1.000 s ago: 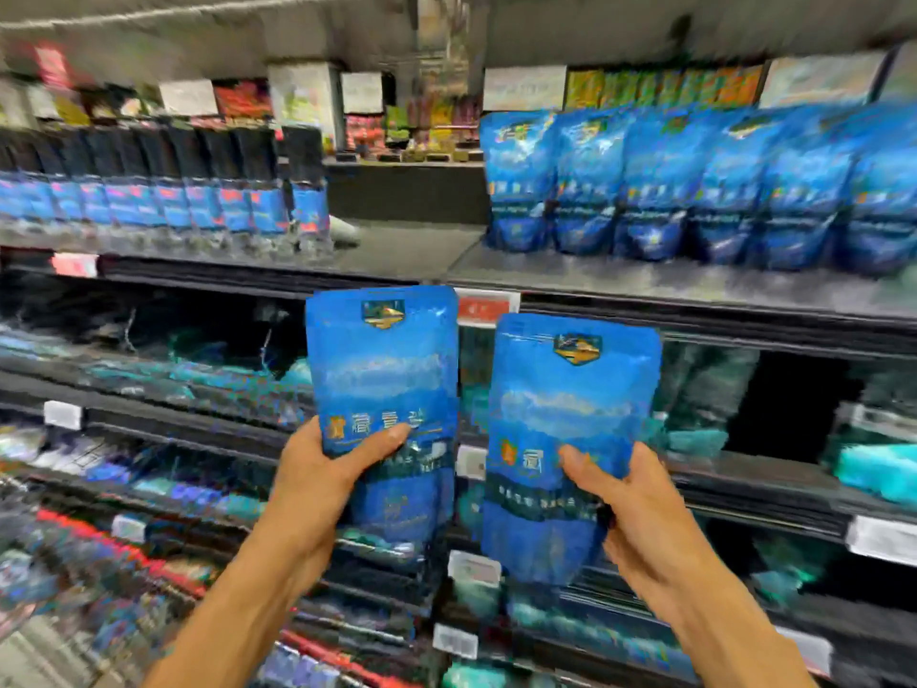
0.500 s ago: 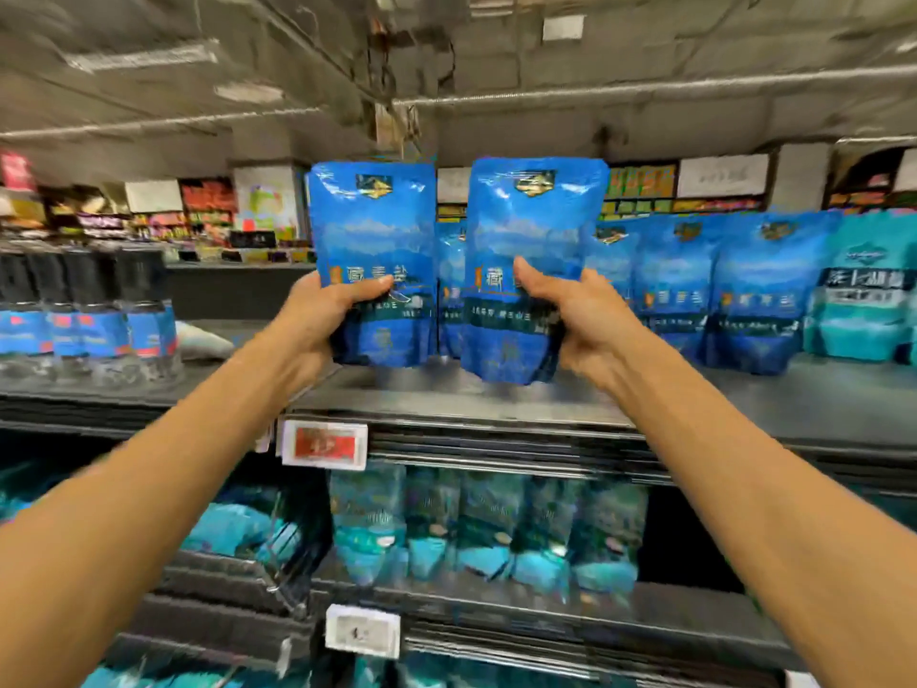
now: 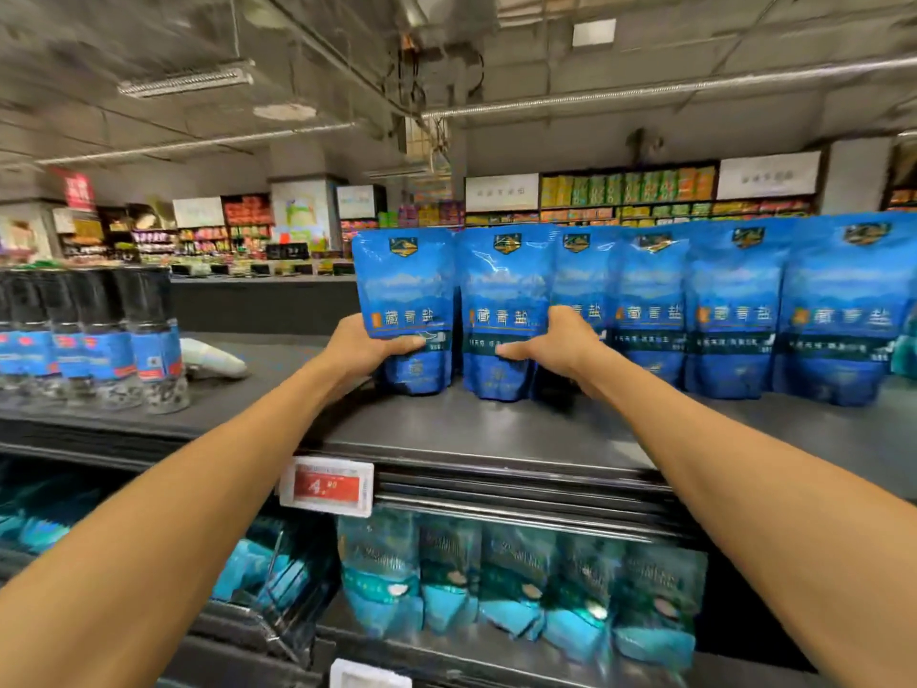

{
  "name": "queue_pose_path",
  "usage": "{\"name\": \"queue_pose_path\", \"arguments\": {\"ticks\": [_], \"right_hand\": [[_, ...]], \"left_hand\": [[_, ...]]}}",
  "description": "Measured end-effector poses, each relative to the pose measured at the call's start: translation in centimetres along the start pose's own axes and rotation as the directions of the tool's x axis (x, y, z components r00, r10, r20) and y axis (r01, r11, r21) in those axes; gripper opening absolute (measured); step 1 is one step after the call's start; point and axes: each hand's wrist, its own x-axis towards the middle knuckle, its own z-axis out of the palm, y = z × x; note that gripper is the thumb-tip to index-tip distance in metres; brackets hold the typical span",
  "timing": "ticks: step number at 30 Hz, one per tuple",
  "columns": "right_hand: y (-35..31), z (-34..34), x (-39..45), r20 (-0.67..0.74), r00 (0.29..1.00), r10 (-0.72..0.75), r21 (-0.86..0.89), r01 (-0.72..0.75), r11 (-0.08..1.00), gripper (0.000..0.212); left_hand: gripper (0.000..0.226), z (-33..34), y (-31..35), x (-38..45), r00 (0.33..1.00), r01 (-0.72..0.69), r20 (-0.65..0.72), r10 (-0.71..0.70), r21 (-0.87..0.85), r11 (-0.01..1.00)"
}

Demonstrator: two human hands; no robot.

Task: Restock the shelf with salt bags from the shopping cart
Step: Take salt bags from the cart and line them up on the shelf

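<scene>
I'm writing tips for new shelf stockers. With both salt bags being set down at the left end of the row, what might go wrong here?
1. The left bag has no neighbour on its left; once the left hand lets go, it may tip over.
2. The right hand sits against the next bag; pulling it out could drag that bag.
3. The bottles stand near the left arm.
</scene>
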Motion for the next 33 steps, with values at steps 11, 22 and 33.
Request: {"name": "queue_pose_path", "arguments": {"ticks": [11,22,33], "right_hand": [[-0.7,1.1,0.1,-0.078,0.996,0.035,-0.168,-0.048,0.985,0.051],[0.0,1.9,-0.3,-0.079,0.995,-0.054,-0.303,0.027,0.952,0.058],[-2.0,1.2,-3.6,-0.212,0.961,-0.177,-0.302,0.108,0.947,0.084]], "left_hand": [[0.035,0.1,1.4,-0.1,0.990,0.122,0.033,-0.140,0.319,0.940],[0.067,-0.3,0.8,0.1,0.996,0.040,0.048,-0.071,0.467,0.883],[0.080,-1.1,1.3,-1.4,0.995,0.098,-0.049,-0.085,0.465,0.880]]}}
